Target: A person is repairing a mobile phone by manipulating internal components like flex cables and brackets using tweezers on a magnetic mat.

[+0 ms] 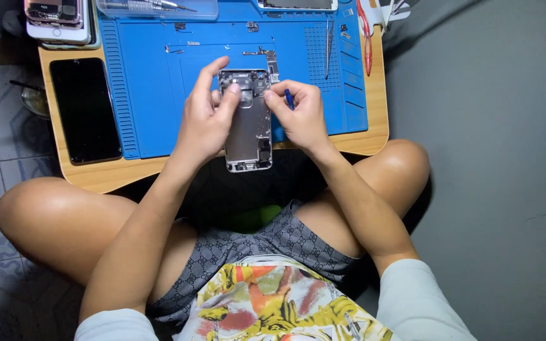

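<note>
A: What could slip here?

B: I'd judge the phone shell (248, 121) could tip; its lower end overhangs the desk (374, 129) at 6 o'clock, off the blue mat (159, 95).

A: And the grips?

B: Left hand (205, 120) pinches the shell's top, thumb pressing inside. Right hand (299, 113) is clenched on a small blue tool (289, 99) at the shell's 3 o'clock edge; loose screws could scatter.

Blue tool (289, 99) mostly hidden; top phones (58, 16) cropped.
</note>
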